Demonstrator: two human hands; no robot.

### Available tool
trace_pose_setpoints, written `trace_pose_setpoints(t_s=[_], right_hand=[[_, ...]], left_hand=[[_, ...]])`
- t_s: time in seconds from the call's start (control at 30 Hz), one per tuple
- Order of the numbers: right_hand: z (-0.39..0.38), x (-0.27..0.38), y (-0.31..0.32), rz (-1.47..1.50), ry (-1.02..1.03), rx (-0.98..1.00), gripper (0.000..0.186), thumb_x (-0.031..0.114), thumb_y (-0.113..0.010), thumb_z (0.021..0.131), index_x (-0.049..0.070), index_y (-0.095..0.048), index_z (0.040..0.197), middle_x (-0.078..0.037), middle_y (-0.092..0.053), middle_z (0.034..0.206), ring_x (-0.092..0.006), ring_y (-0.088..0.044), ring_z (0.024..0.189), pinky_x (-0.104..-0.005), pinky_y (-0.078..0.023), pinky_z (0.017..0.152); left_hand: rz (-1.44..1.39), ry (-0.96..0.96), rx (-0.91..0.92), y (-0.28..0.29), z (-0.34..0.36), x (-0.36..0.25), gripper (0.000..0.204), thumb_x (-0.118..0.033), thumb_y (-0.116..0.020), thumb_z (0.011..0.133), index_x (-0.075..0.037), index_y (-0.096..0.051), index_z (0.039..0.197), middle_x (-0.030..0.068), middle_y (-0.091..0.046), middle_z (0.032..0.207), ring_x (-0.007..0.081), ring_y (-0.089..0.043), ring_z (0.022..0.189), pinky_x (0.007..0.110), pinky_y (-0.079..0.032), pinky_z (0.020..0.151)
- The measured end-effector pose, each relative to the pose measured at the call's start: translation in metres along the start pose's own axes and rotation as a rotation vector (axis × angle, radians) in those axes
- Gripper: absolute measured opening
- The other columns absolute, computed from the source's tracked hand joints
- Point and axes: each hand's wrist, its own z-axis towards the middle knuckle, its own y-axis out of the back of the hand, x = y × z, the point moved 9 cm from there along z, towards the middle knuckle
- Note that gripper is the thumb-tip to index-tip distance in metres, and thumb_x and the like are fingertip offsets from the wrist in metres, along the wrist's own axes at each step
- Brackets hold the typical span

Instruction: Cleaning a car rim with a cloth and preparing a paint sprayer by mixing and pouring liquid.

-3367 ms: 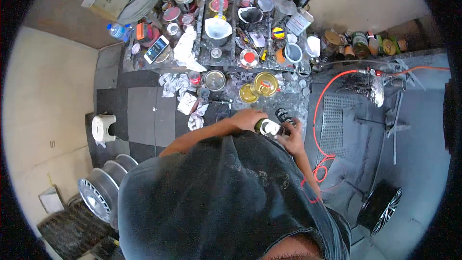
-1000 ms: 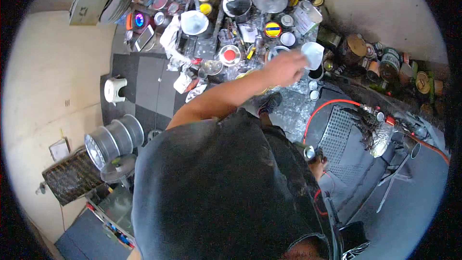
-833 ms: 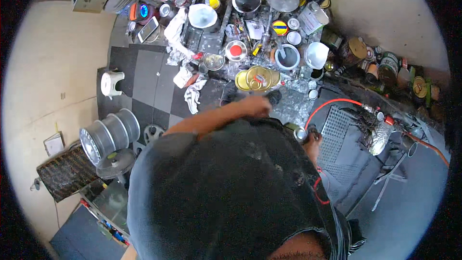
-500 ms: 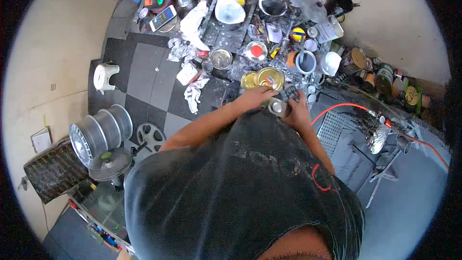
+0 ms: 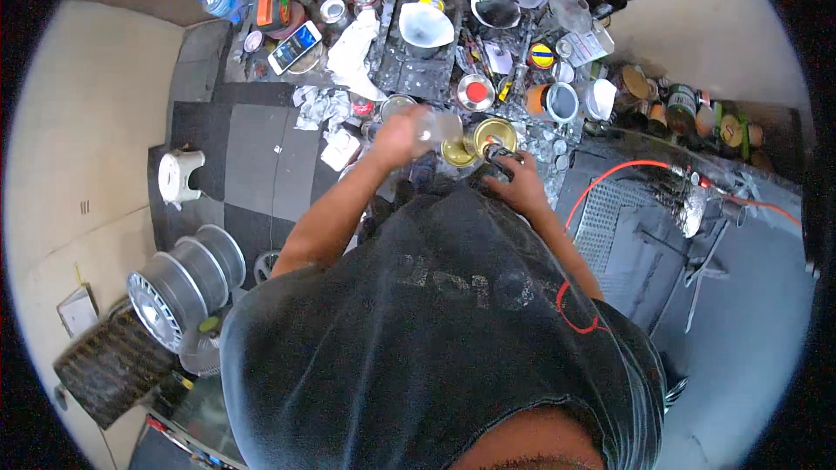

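Observation:
My left hand (image 5: 397, 137), smeared by motion, is closed round a translucent plastic cup (image 5: 441, 128) tipped on its side. The cup's end points right, toward a round gold tin (image 5: 495, 136) on the bench. My right hand (image 5: 522, 184) grips a dark metal tool that looks like a spray gun (image 5: 499, 155), just in front of that tin. A second gold tin (image 5: 457, 153) stands beside it, partly under the cup. Whether the cup holds any liquid cannot be made out.
Paint-stained, the bench (image 5: 418, 78) carries white bowls (image 5: 426, 26), a red-centred can (image 5: 475, 92), a grey-filled pot (image 5: 559, 102), crumpled paper (image 5: 353, 52) and a phone (image 5: 295, 48). An orange hose (image 5: 601, 176) loops at the right; a white stool (image 5: 181, 176) stands left.
The translucent cup, earlier between my hands near my body, is now in my left hand, farther forward and left. My right hand has shifted slightly left with the dark tool. The view has shifted a little.

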Motion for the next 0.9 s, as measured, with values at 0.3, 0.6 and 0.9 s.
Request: trace_pose_setpoints(t_s=[0.3, 0.6, 0.9], right_hand=[[-0.066, -0.093, -0.026, 0.041, -0.229, -0.017, 0.040, 0.025, -0.075, 0.076, 0.012, -0.066, 0.113, -0.018, -0.058, 0.109, -0.0325, -0.062, 0.096, -0.0383, -0.052, 0.085], [-0.087, -0.103, -0.027, 0.112, -0.299, -0.094, 0.039, 0.023, -0.071, 0.079, 0.015, -0.061, 0.116, -0.022, -0.057, 0.106, -0.0402, -0.062, 0.091, -0.0457, -0.052, 0.080], [-0.050, -0.185, 0.039, 0.079, -0.574, -0.348, 0.058, 0.025, -0.076, 0.072, 0.004, -0.053, 0.121, -0.020, -0.065, 0.096, -0.0366, -0.064, 0.088, -0.0438, -0.051, 0.080]], left_hand=[[0.044, -0.032, -0.235, 0.044, 0.063, 0.071, 0.066, -0.012, -0.081, 0.060, -0.005, -0.054, 0.119, 0.0207, -0.056, 0.118, 0.0391, -0.055, 0.108, 0.044, -0.045, 0.094], [0.093, 0.023, -0.111, 0.046, 0.075, 0.045, 0.077, -0.014, -0.083, 0.061, -0.003, -0.047, 0.128, 0.0213, -0.054, 0.120, 0.0389, -0.052, 0.113, 0.043, -0.044, 0.096], [-0.064, 0.277, -0.288, 0.047, 0.015, 0.106, 0.098, -0.026, -0.085, 0.064, 0.007, -0.031, 0.138, 0.0266, -0.047, 0.131, 0.0365, -0.049, 0.120, 0.042, -0.042, 0.099]])
